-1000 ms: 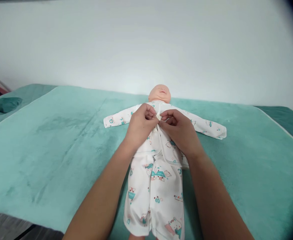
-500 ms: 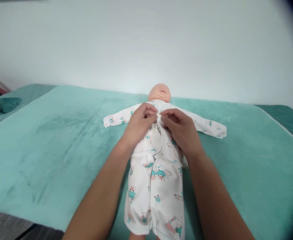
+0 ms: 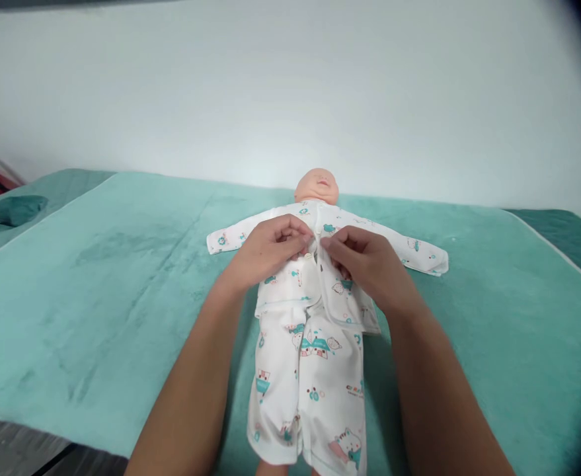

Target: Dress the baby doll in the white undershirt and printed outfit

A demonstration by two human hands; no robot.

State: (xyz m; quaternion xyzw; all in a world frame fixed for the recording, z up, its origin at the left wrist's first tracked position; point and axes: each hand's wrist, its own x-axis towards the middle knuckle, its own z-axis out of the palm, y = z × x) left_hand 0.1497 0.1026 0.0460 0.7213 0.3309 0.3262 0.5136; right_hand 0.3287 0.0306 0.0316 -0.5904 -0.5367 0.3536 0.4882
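Note:
A baby doll (image 3: pixel 316 185) lies on its back, arms stretched out to both sides, in a white printed baby shirt (image 3: pixel 290 291) and matching pants (image 3: pixel 330 390). My left hand (image 3: pixel 281 246) pinches the shirt's front edge on the left of the chest. On the other side, my right hand (image 3: pixel 364 261) has thumb and forefinger closed on the opposite edge. A small pale fastener (image 3: pixel 309 256) shows just below my left fingertips. The two front edges meet near the neck and part lower down, leaving a narrow gap.
The doll rests on a light green plush cover (image 3: pixel 121 284) spread over a bed or table. A white wall (image 3: pixel 290 86) rises behind. Darker green fabric (image 3: pixel 572 241) shows at both far sides, and grey floor (image 3: pixel 7 449) at the lower left.
Both hands have moved a little down the shirt front and slightly apart, uncovering the upper chest. The right front panel now hangs lower and spreads farther out.

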